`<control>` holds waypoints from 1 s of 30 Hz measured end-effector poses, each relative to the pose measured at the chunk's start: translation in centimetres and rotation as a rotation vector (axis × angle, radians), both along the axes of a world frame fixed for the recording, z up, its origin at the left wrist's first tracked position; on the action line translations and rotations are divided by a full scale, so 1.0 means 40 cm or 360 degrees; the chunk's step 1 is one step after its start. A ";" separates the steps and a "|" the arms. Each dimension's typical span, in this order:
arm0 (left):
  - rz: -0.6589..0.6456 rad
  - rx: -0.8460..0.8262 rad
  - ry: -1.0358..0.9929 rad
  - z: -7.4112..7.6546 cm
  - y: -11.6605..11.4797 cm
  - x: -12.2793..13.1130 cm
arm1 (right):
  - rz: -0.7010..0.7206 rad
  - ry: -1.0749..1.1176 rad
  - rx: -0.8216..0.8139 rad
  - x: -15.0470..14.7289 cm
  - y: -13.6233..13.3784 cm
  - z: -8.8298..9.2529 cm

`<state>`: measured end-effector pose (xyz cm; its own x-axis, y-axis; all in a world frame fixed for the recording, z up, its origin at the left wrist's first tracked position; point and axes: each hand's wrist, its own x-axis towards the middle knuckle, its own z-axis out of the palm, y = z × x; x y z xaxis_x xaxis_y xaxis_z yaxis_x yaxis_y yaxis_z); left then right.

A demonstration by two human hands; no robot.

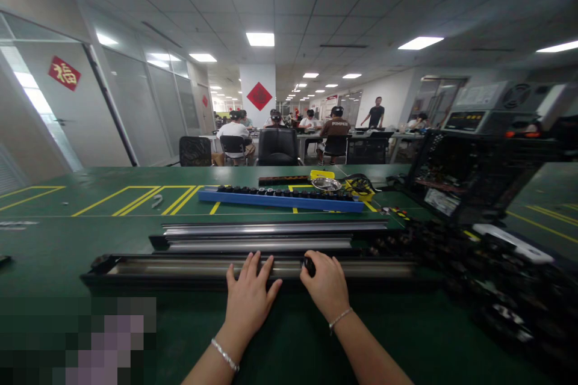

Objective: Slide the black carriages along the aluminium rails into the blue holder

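Pinching black part (309,266), right hand (327,286); brown shirt (335,129) reads "PUMPKIN".

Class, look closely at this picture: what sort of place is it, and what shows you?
Probably a small assembly workshop in an office-like building: a green worktable marked with yellow lines bears a long blue tray holding black parts, and people sit at tables further back.

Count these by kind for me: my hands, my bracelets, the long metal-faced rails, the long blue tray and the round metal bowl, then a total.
Left hand and right hand: 2
Bracelets: 2
Long metal-faced rails: 3
Long blue tray: 1
Round metal bowl: 1
Total: 9
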<state>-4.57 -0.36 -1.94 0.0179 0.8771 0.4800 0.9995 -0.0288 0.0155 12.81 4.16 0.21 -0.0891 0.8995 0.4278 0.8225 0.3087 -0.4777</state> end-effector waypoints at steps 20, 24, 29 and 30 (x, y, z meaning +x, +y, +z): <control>0.0002 -0.0057 -0.0029 0.013 -0.004 0.002 | -0.0180 -0.0148 0.0033 0.140 0.018 -0.013; 0.0005 -0.0056 -0.0028 0.015 -0.003 0.001 | -0.0212 -0.0157 0.0052 0.164 0.021 -0.013; 0.0015 -0.0045 -0.0006 0.011 -0.003 0.001 | -0.0268 -0.0199 0.0024 0.185 0.024 -0.010; 0.0015 -0.0042 0.0002 0.010 -0.003 0.000 | -0.0283 -0.0206 0.0022 0.190 0.025 -0.010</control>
